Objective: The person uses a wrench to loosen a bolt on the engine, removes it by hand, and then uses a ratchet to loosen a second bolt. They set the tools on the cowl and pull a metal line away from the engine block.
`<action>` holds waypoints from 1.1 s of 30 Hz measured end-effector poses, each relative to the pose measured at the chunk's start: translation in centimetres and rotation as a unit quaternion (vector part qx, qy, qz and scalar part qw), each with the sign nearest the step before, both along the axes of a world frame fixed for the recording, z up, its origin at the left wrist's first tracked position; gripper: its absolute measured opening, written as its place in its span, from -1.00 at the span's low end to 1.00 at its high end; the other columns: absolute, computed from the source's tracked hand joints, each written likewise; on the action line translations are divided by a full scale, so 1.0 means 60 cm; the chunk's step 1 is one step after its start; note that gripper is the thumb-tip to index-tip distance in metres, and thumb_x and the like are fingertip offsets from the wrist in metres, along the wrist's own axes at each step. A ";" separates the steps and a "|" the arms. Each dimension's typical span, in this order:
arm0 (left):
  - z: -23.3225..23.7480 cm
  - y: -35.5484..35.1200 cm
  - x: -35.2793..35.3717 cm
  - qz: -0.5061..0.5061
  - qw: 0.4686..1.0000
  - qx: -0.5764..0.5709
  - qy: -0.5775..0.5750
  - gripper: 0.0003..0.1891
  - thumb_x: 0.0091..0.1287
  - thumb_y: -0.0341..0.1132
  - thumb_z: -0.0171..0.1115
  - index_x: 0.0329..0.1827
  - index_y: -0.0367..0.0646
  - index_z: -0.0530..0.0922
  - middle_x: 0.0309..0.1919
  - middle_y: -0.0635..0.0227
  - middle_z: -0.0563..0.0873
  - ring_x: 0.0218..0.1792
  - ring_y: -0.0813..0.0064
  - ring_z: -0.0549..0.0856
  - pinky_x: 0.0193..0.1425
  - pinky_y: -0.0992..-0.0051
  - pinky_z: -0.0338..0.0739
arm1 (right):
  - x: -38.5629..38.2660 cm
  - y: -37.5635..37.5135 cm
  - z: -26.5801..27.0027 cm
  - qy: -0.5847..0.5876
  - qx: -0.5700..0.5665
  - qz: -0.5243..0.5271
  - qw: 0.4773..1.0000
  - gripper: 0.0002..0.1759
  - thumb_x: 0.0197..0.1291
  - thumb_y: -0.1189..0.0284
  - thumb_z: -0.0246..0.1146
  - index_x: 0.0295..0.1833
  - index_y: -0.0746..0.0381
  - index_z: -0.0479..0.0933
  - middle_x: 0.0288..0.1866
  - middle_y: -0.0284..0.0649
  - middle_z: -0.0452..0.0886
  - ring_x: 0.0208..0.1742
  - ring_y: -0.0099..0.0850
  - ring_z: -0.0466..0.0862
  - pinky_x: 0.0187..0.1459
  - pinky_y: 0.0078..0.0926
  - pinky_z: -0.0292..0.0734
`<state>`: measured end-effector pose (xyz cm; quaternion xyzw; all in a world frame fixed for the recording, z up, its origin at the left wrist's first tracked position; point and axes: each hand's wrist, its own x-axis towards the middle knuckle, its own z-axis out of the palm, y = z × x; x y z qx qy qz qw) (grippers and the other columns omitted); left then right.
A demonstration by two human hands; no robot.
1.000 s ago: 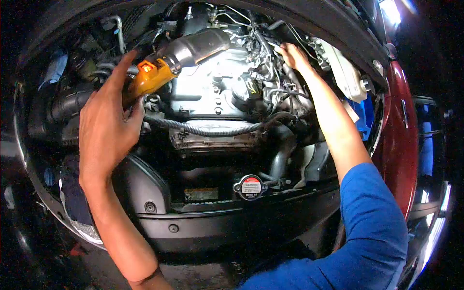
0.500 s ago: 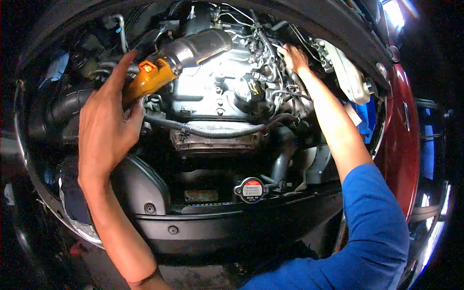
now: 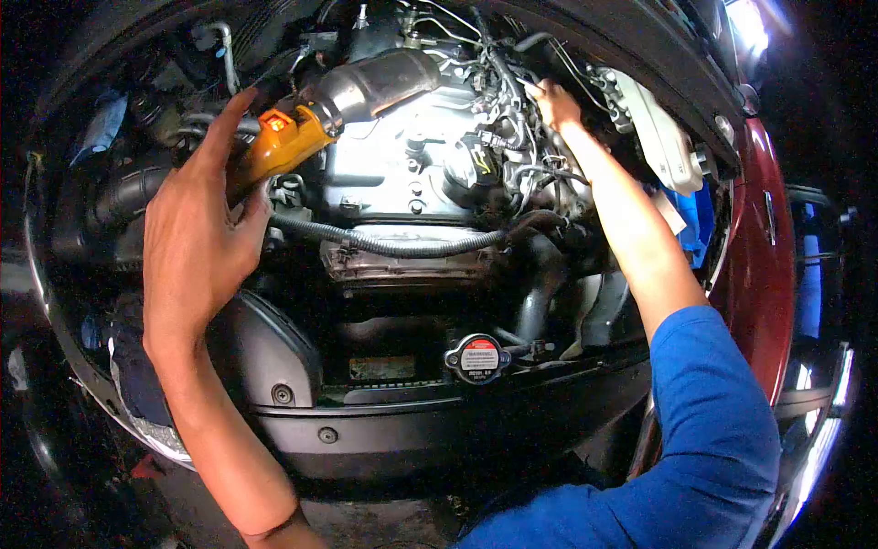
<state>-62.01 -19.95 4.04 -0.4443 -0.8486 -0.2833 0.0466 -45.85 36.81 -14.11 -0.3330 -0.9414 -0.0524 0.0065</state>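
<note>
My left hand (image 3: 201, 229) is wrapped round the yellow-orange handle of a work light (image 3: 291, 145), whose dark head points right over the engine cover. The light falls brightly on the silver engine cover (image 3: 366, 174). My right hand (image 3: 555, 105) reaches in at the back right of the engine, among hoses and a wiring harness (image 3: 503, 87). Its fingers are bent together near a small light-coloured piece; what they grip, if anything, is too small to make out.
A white reservoir (image 3: 654, 137) stands right of my right forearm, with a blue item (image 3: 692, 229) below it. The radiator cap (image 3: 479, 358) is at the front. A corrugated hose (image 3: 393, 247) crosses before the engine. The raised hood edge (image 3: 640, 55) arches overhead.
The view has shifted very slightly. My left hand and the work light have moved a little left in view; my right hand stays at nearly the same spot.
</note>
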 end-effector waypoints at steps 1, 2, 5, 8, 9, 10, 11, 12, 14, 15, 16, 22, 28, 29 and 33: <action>0.002 0.002 0.002 0.004 1.000 0.002 -0.012 -0.24 0.22 -0.49 0.32 0.56 0.06 0.38 0.02 -0.05 0.75 0.02 -0.06 0.74 0.15 0.13 0.59 | 0.000 0.005 -0.005 -0.007 0.007 0.007 1.000 -0.44 0.42 -0.05 -0.05 0.33 0.01 0.49 0.28 0.06 0.60 0.30 0.08 0.60 0.27 0.09 0.52; 0.003 0.004 0.004 0.009 1.000 0.005 -0.025 -0.24 0.19 -0.49 0.33 0.54 0.03 0.39 -0.03 -0.07 0.74 -0.02 -0.06 0.73 0.13 0.10 0.58 | 0.000 0.010 -0.010 -0.013 0.015 0.014 1.000 -0.46 0.42 -0.03 -0.04 0.33 0.01 0.49 0.27 0.04 0.60 0.29 0.08 0.61 0.26 0.09 0.52; 0.003 0.003 0.005 0.000 1.000 0.010 -0.016 -0.23 0.19 -0.49 0.33 0.55 0.03 0.39 -0.05 -0.06 0.75 -0.02 -0.04 0.74 0.12 0.11 0.58 | 0.005 -0.026 0.024 -0.059 0.048 0.070 0.995 -0.47 0.42 0.01 -0.02 0.33 0.04 0.49 0.26 0.04 0.60 0.27 0.08 0.62 0.25 0.08 0.53; -0.001 0.003 0.004 0.006 1.000 0.009 0.023 -0.23 0.20 -0.50 0.33 0.55 0.03 0.38 -0.06 -0.04 0.76 -0.03 -0.02 0.75 0.12 0.12 0.60 | -0.008 0.005 0.003 0.021 -0.012 -0.012 1.000 -0.56 0.44 0.05 0.08 0.22 0.08 0.54 0.19 0.03 0.62 0.21 0.08 0.61 0.19 0.03 0.53; -0.002 0.003 0.003 0.002 1.000 0.011 0.029 -0.23 0.20 -0.50 0.33 0.55 0.03 0.38 -0.06 -0.05 0.76 -0.04 -0.02 0.76 0.11 0.12 0.60 | -0.012 0.009 0.000 0.052 -0.048 -0.045 0.996 -0.48 0.44 -0.04 0.07 0.20 0.14 0.55 0.20 0.06 0.63 0.24 0.10 0.60 0.21 0.04 0.51; -0.003 0.004 0.003 -0.002 0.999 0.014 0.034 -0.23 0.20 -0.50 0.33 0.55 0.03 0.38 -0.07 -0.05 0.76 -0.05 -0.02 0.76 0.10 0.13 0.61 | -0.010 0.010 -0.007 0.090 -0.049 -0.045 0.994 -0.42 0.43 -0.10 0.06 0.17 0.18 0.56 0.19 0.09 0.64 0.23 0.12 0.59 0.21 0.04 0.51; -0.004 0.004 0.004 -0.007 0.999 0.016 0.040 -0.23 0.20 -0.50 0.33 0.56 0.03 0.38 -0.07 -0.05 0.76 -0.06 -0.01 0.76 0.09 0.13 0.61 | -0.009 0.011 -0.014 0.128 -0.049 -0.045 0.990 -0.35 0.42 -0.16 0.04 0.15 0.23 0.57 0.18 0.12 0.65 0.23 0.14 0.59 0.22 0.05 0.50; -0.004 0.004 0.004 -0.003 0.999 0.014 0.031 -0.23 0.20 -0.50 0.33 0.55 0.03 0.38 -0.08 -0.06 0.76 -0.07 -0.02 0.76 0.09 0.13 0.61 | -0.007 0.005 -0.015 0.167 -0.051 -0.046 0.984 -0.28 0.40 -0.22 0.03 0.12 0.27 0.58 0.17 0.15 0.66 0.23 0.16 0.59 0.22 0.05 0.49; -0.005 0.003 0.004 0.000 1.000 0.009 0.009 -0.24 0.21 -0.49 0.33 0.55 0.03 0.39 -0.08 -0.08 0.76 -0.08 -0.04 0.76 0.07 0.13 0.62 | 0.003 0.010 0.004 0.111 -0.075 -0.010 0.991 -0.28 0.40 -0.23 0.02 0.13 0.25 0.58 0.13 0.17 0.66 0.21 0.13 0.62 0.20 0.03 0.49; -0.007 0.004 0.003 -0.007 1.000 0.012 0.020 -0.24 0.21 -0.49 0.33 0.55 0.03 0.39 -0.09 -0.09 0.76 -0.08 -0.04 0.76 0.07 0.14 0.62 | 0.012 0.014 0.004 0.090 -0.077 -0.008 0.993 -0.29 0.40 -0.23 0.02 0.12 0.23 0.59 0.12 0.18 0.67 0.20 0.13 0.63 0.19 0.03 0.50; -0.010 0.003 0.001 -0.013 0.999 0.017 0.031 -0.25 0.21 -0.50 0.33 0.55 0.03 0.39 -0.10 -0.09 0.76 -0.08 -0.04 0.76 0.07 0.14 0.62 | 0.021 0.016 0.004 0.069 -0.079 -0.006 0.994 -0.30 0.41 -0.22 0.01 0.11 0.21 0.60 0.10 0.18 0.67 0.19 0.12 0.64 0.18 0.02 0.50; 0.010 0.003 0.007 0.005 1.000 0.000 -0.015 -0.25 0.20 -0.52 0.30 0.54 0.00 0.40 -0.07 -0.10 0.76 -0.05 -0.07 0.76 0.08 0.13 0.61 | 0.008 -0.072 0.067 0.090 -0.102 -0.111 0.984 -0.30 0.34 -0.28 0.08 -0.05 0.18 0.66 -0.10 0.05 0.77 -0.01 0.06 0.77 0.04 -0.02 0.58; 0.001 -0.001 0.001 -0.010 1.000 0.014 0.009 -0.24 0.18 -0.52 0.31 0.54 -0.04 0.38 0.10 -0.07 0.72 0.06 -0.11 0.71 0.18 0.11 0.58 | 0.000 -0.088 0.087 0.074 -0.106 -0.139 0.982 -0.20 0.33 -0.34 0.09 -0.18 0.27 0.69 -0.14 0.05 0.73 -0.03 -0.08 0.71 0.08 -0.11 0.53; 0.002 -0.001 0.000 -0.009 1.000 0.009 0.014 -0.24 0.18 -0.52 0.31 0.54 -0.05 0.38 0.14 -0.06 0.71 0.08 -0.12 0.70 0.20 0.11 0.57 | -0.001 -0.087 0.097 0.071 -0.172 -0.144 0.972 -0.22 0.31 -0.32 0.15 -0.31 0.28 0.67 -0.30 -0.03 0.72 -0.19 -0.17 0.70 -0.03 -0.15 0.52; 0.002 0.000 -0.001 -0.012 1.000 0.003 -0.006 -0.22 0.18 -0.52 0.32 0.55 -0.03 0.36 0.22 -0.05 0.67 0.11 -0.12 0.69 0.22 0.10 0.56 | -0.011 -0.067 0.076 0.135 -0.178 -0.127 0.966 -0.29 0.31 -0.24 0.25 -0.44 0.26 0.59 -0.50 -0.27 0.55 -0.37 -0.37 0.49 -0.20 -0.23 0.41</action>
